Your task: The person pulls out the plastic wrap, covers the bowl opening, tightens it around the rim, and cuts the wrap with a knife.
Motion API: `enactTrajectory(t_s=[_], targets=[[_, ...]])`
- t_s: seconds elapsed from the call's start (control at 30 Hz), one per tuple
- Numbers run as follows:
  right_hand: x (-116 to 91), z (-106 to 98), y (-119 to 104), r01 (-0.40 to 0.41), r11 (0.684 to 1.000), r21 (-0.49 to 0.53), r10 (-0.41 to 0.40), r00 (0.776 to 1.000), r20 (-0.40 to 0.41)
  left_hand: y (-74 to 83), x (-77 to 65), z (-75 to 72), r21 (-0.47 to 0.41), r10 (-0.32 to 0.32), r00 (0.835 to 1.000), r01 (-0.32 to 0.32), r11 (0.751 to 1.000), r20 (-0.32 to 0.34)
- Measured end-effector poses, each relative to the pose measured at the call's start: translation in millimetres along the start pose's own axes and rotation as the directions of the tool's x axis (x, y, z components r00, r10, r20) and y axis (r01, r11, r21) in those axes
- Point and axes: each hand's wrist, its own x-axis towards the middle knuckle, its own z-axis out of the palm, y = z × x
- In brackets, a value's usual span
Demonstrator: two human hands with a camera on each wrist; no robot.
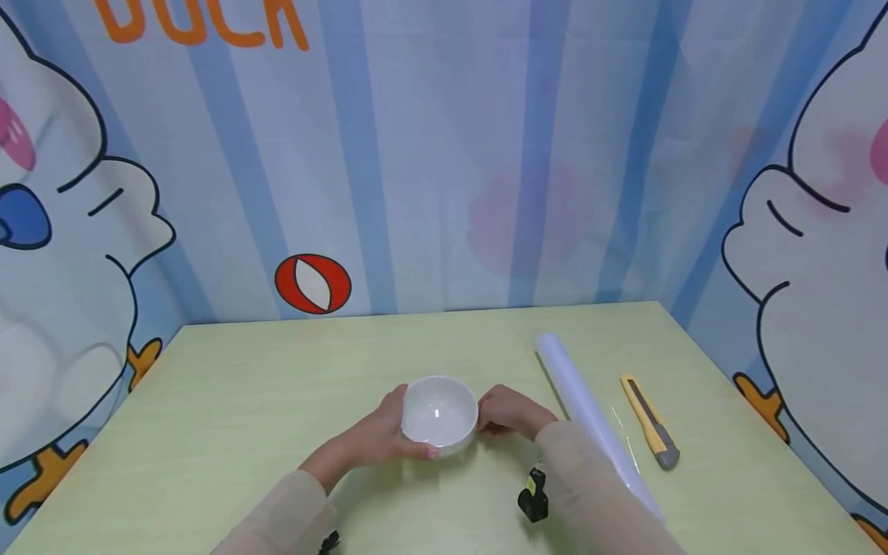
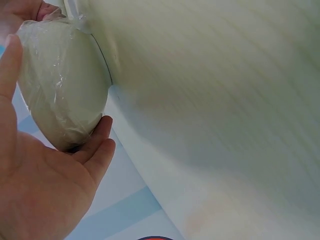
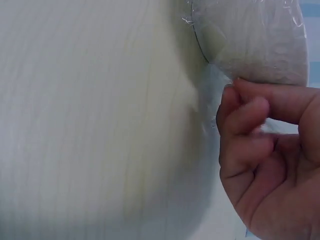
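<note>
A white bowl (image 1: pixel 439 408) is held over the table, its round opening facing the head camera. My left hand (image 1: pixel 380 433) grips it from the left, thumb along the near side. Clear cling film (image 2: pixel 50 60) covers the bowl in the left wrist view, wrinkled and shiny. At the bowl's right edge, my right hand (image 1: pixel 512 411) has its fingers curled in. The right wrist view shows thumb and forefinger of that hand (image 3: pixel 270 160) pinching a loose edge of film beside the bowl (image 3: pixel 260 45).
Right of the hands a roll of cling film (image 1: pixel 590 408) lies slantwise on the pale green table (image 1: pixel 277 385), partly behind the right sleeve. Farther right is a yellow and grey utility knife (image 1: pixel 650 422). A striped cartoon curtain (image 1: pixel 430 154) stands behind the table.
</note>
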Motion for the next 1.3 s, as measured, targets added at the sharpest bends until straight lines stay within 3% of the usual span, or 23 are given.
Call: enactTrajectory(t_s=[0.17,0.37,0.47,0.63,0.73,0.83,1.03,1.2,1.3], targets=[[5,-1,5,0.017,1.0,0.01,-0.017,1.0,0.0,-0.3,0.4,-0.9,-0.004,-0.008,1.0,0.008,1.0,0.004],[12,3,15,0.181,0.98,-0.078,-0.179,0.983,0.03,1.1,-0.1,0.7,-0.021,-0.024,0.999,0.025,0.999,0.023],[12,5,17,0.257,0.953,-0.158,-0.26,0.966,0.004,0.8,-0.7,1.2,-0.017,-0.02,1.0,0.021,1.0,0.02],[10,6,15,0.32,0.868,-0.381,-0.37,0.927,-0.062,1.1,-1.6,-0.2,-0.001,-0.031,0.999,0.031,1.0,0.011],[9,8,14,0.298,0.864,-0.405,-0.357,0.931,-0.078,1.4,-1.5,-0.2,0.006,-0.044,0.999,0.044,0.999,0.013],[8,9,13,0.264,0.9,-0.346,-0.308,0.948,-0.078,2.0,-1.5,0.2,-0.001,-0.055,0.998,0.055,0.998,0.015],[6,6,16,0.216,0.971,-0.105,-0.217,0.976,0.001,3.4,-0.5,2.4,-0.009,-0.053,0.998,0.054,0.999,0.027],[0,2,17,0.179,0.976,0.125,-0.191,0.977,0.093,5.0,-0.1,2.1,0.001,-0.049,0.999,0.049,0.999,0.02],[-4,3,17,0.144,0.969,0.201,-0.161,0.984,0.072,5.3,-0.7,1.4,0.002,-0.055,0.998,0.055,0.998,0.012]])
